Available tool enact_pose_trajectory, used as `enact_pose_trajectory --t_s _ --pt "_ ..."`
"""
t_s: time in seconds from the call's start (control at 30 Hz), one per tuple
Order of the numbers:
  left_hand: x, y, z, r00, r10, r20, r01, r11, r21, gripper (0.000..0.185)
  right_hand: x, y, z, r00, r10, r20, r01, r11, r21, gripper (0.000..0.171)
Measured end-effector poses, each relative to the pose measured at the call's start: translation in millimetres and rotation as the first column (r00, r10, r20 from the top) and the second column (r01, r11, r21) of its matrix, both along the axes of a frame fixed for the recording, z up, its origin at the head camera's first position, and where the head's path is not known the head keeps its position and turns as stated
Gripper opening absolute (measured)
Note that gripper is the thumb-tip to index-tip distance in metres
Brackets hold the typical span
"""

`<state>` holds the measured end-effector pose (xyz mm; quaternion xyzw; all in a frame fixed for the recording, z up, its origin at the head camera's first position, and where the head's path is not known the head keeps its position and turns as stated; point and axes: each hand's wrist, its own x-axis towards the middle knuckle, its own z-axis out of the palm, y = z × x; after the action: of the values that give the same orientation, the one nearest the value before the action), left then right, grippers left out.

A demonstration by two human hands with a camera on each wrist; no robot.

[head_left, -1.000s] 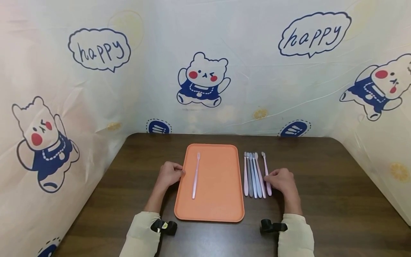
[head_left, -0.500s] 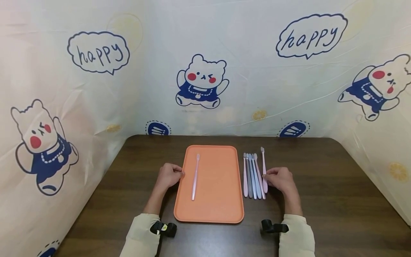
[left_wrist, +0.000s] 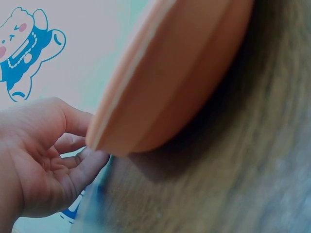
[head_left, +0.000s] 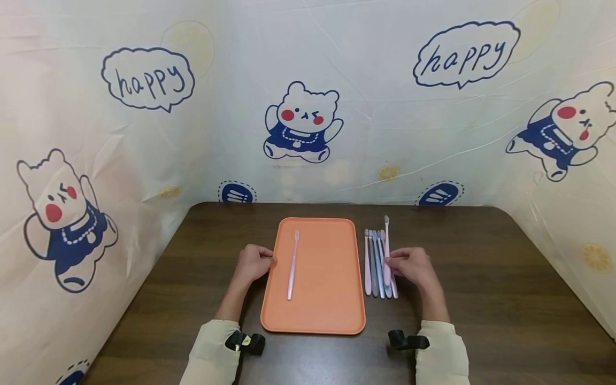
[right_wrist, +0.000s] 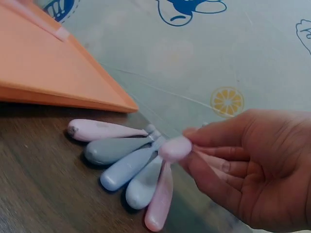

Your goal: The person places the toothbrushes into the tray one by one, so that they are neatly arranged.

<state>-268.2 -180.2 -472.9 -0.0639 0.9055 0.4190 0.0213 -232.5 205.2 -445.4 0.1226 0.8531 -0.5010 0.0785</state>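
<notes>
Five toothbrushes [head_left: 377,264] lie on the bench [head_left: 481,278] right of the tray [head_left: 327,299], where the right hand [head_left: 411,267] pinches a pink toothbrush [head_left: 386,240] above them, while the left hand [head_left: 252,264] grips the tray's left rim.

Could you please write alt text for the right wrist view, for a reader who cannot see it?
A right hand pinches the handle end of a pink toothbrush, raised above five more toothbrushes lying fanned on a dark wooden table. An orange tray lies beside them.
</notes>
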Motion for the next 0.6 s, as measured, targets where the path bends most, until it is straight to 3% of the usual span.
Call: enact_pose_trajectory --t_s 0.27,0.6 --pt "0.2 -1 0.3 1.000 -0.008 -0.005 0.008 1.000 0.016 0.020 -0.1 -8 0.7 0.997 0.059 -0.043 -0.065 0.983 -0.173 0.041" --pt "0.9 0 2.3 1.000 -0.018 -0.017 0.018 1.000 0.015 0.019 -1.7 -18 3.6 0.992 0.094 -0.084 -0.114 0.956 -0.272 0.039"
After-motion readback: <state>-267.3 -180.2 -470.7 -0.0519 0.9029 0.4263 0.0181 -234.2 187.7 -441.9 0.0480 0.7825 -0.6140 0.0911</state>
